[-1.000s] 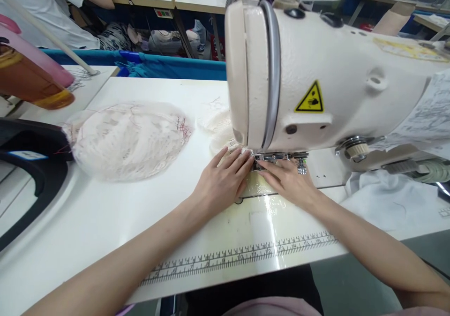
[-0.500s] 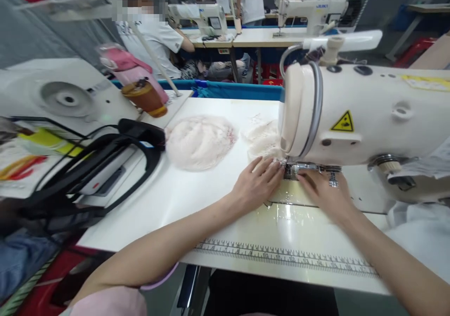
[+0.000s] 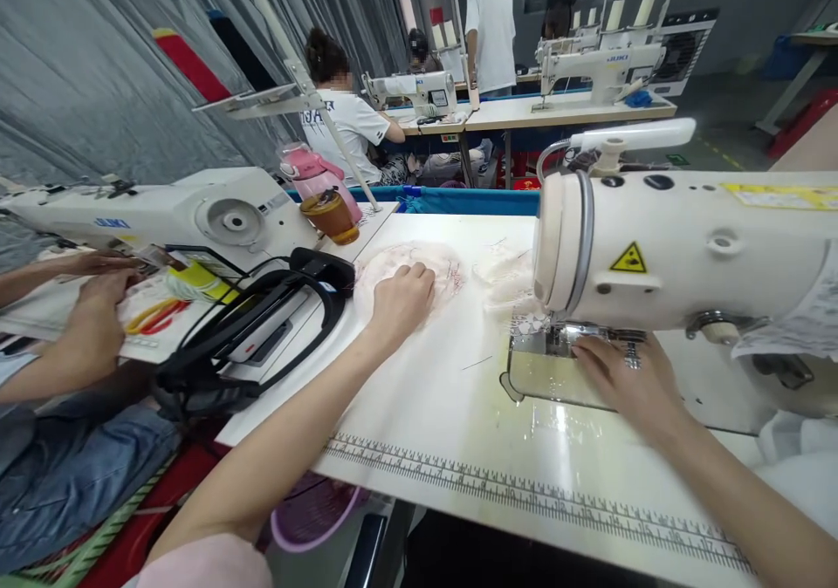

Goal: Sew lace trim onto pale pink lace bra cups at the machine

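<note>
My left hand [image 3: 401,298] rests on a pile of pale pink lace pieces [image 3: 445,267] on the white table [image 3: 425,396], its fingers curled down into the lace. My right hand [image 3: 625,380] lies flat by the presser foot [image 3: 571,337] of the cream sewing machine [image 3: 681,248], fingertips at the needle plate. A second bit of lace [image 3: 507,278] lies behind the needle, partly hidden by the machine head.
A black device with cables [image 3: 262,326] sits left of the lace. A pink bottle [image 3: 318,182] and brown cup [image 3: 331,215] stand behind it. A co-worker's hands [image 3: 92,309] work at the neighbouring machine [image 3: 163,213] on the left. A printed ruler [image 3: 537,501] runs along the table's front edge.
My left hand has left the needle area and moved left onto the lace pile. The right hand stays by the presser foot. The view has lifted and swung left.
</note>
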`<state>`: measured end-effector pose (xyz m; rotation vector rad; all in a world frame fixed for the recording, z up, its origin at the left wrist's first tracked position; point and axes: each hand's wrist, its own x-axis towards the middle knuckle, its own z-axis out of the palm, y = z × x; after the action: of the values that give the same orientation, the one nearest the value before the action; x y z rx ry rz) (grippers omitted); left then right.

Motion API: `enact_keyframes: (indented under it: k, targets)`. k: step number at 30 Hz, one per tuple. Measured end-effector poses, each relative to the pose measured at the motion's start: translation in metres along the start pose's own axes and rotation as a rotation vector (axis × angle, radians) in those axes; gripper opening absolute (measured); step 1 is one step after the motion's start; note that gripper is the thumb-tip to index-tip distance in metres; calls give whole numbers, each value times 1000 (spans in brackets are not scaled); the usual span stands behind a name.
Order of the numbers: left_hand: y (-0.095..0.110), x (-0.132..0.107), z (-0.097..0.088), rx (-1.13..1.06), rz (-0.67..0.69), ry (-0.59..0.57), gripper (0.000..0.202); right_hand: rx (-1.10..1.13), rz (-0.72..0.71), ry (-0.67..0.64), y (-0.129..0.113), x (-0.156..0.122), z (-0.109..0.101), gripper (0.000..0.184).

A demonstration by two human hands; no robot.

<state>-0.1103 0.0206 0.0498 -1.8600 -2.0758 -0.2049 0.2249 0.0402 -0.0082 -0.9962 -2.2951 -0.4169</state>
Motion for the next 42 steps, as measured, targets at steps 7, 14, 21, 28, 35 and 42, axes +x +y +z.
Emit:
enact_keyframes:
  k: [7, 14, 21, 28, 35, 42]
  targets:
    - [-18, 8, -5, -259, -229, 110, 15, 9, 0, 20, 1, 1, 0, 23]
    - [-52, 6, -43, -401, -491, 584, 35, 11, -1, 19, -1, 2, -2, 25]
    - [22, -38, -79, -868, -359, 174, 21, 35, 31, -59, -4, 5, -3, 29]
    - [85, -39, -35, -876, 63, -426, 27, 70, 86, -80, -1, 7, -3, 31]
    - [-8, 55, -17, -79, -45, 71, 54, 81, 70, -71, -4, 5, 0, 29]
    - [-47, 61, 14, -102, -150, -342, 74, 103, 163, -65, -4, 2, 1, 33]
